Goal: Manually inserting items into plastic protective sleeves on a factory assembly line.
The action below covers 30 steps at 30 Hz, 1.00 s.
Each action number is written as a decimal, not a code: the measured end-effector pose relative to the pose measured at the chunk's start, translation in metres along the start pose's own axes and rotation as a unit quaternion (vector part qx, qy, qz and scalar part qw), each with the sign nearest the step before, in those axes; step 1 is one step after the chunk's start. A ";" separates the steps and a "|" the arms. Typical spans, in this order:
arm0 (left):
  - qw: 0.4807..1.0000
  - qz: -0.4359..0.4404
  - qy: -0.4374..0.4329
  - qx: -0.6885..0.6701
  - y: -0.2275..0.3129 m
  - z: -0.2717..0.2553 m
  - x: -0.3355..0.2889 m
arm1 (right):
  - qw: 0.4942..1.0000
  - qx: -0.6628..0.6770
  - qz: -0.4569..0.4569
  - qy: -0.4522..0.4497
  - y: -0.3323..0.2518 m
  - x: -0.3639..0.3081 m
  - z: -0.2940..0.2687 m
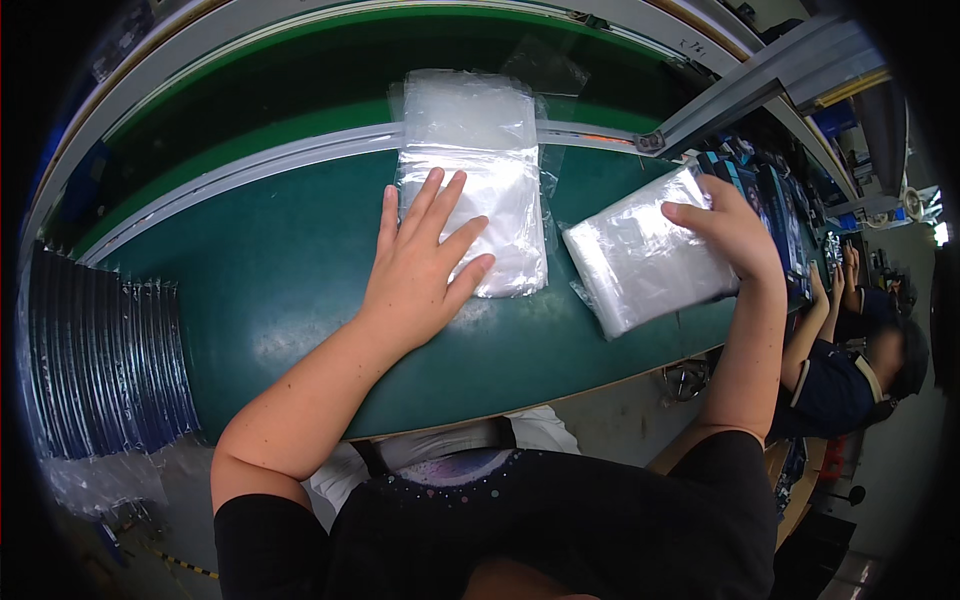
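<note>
A stack of clear plastic bags (470, 120) lies on the green work table, its far end reaching over the metal rail. My left hand (425, 255) rests on the left side of this stack, fingers spread. To the right, my right hand (725, 225) grips a second stack of clear plastic bags (645, 255) at its far right corner. The thumb lies on top and the other fingers are hidden behind or under it. That stack is tilted relative to the first, and a gap of green table shows between them.
Many dark, film-wrapped flat packs (110, 350) stand in a row at the left. A metal rail (270, 175) and green belt (300, 80) run along the far side. Dark boxes (775, 205) sit beyond my right hand. Co-workers, one in a dark shirt (835, 385), are at the right.
</note>
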<state>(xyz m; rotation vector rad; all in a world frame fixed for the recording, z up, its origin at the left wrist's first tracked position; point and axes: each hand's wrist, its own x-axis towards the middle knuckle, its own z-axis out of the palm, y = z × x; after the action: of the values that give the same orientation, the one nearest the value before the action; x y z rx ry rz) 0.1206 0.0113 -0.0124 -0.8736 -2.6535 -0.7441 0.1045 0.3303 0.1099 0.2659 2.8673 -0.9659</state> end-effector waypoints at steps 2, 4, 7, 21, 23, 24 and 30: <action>1.000 0.001 -0.012 0.003 -0.002 0.001 0.000 | 0.979 -0.193 0.052 0.041 0.012 0.009 0.001; 1.000 -0.006 -0.010 -0.014 -0.004 0.005 -0.002 | 0.943 -0.297 -0.063 0.138 -0.003 0.009 0.012; 0.999 -0.009 0.000 -0.032 -0.005 0.006 -0.003 | 0.985 -0.134 -0.091 0.066 -0.036 0.044 0.028; 0.996 -0.008 -0.019 -0.088 -0.011 0.007 -0.003 | 0.952 0.198 -0.166 0.167 -0.020 0.212 0.088; 0.996 -0.013 -0.013 -0.086 -0.011 0.008 -0.005 | 0.948 0.255 -0.134 0.138 -0.038 0.180 0.070; 0.996 -0.009 -0.011 -0.087 -0.011 0.008 -0.005 | 0.950 0.238 -0.143 0.143 -0.038 0.164 0.057; 0.997 -0.010 -0.003 -0.072 -0.007 0.004 -0.005 | 0.914 0.313 -0.246 0.074 -0.074 0.066 0.018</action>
<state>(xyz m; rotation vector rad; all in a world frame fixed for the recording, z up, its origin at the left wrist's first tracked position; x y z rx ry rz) 0.1197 0.0062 -0.0210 -0.8870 -2.6432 -0.9490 0.0259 0.2695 0.1291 -0.3845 2.7005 -2.0264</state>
